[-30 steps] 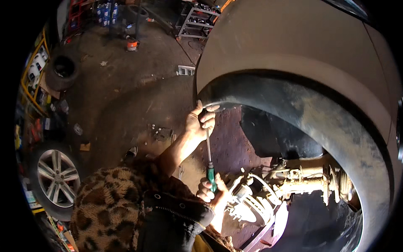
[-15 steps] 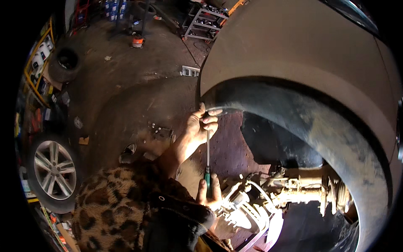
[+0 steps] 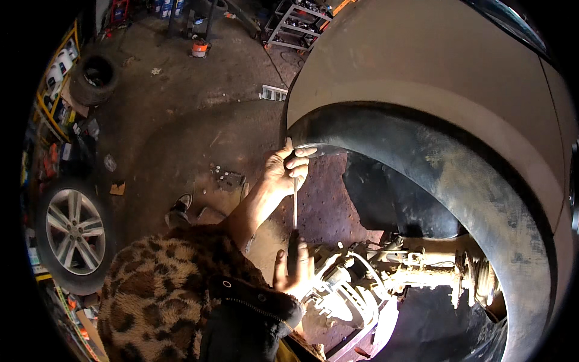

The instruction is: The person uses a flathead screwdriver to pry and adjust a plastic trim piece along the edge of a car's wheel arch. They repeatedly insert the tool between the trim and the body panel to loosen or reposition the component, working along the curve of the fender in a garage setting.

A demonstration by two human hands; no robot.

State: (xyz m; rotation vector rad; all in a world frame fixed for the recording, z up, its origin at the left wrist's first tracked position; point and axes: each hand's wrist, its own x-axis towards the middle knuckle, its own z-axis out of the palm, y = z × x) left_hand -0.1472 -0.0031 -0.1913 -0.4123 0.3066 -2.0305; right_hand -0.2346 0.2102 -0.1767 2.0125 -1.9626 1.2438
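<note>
Left hand (image 3: 287,172) on wheel arch (image 3: 386,130), right hand (image 3: 294,269) gripping screwdriver (image 3: 294,226) — upright

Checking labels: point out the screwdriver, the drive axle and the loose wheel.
screwdriver (image 3: 294,202): head view, bare metal shaft.
drive axle (image 3: 431,260): head view, middle of shaft.
loose wheel (image 3: 75,232): head view, silver spokes.

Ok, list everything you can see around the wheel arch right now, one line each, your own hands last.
Car body: one, beige, upper right.
Wheel arch liner: one, black and dusty, curving over the hub.
Axle and hub assembly: one, pale and dirty, inside the arch, no wheel on it.
Screwdriver: one, metal shaft with dark handle, upright at the arch edge.
Alloy wheel with tyre: one, silver, far left.
Bare tyre: one, black, upper left.
Small bucket: one, orange, top centre.
Metal rack: one, grey, top centre.
Left hand: at the shaft's top end.
Right hand: around the handle.
</note>
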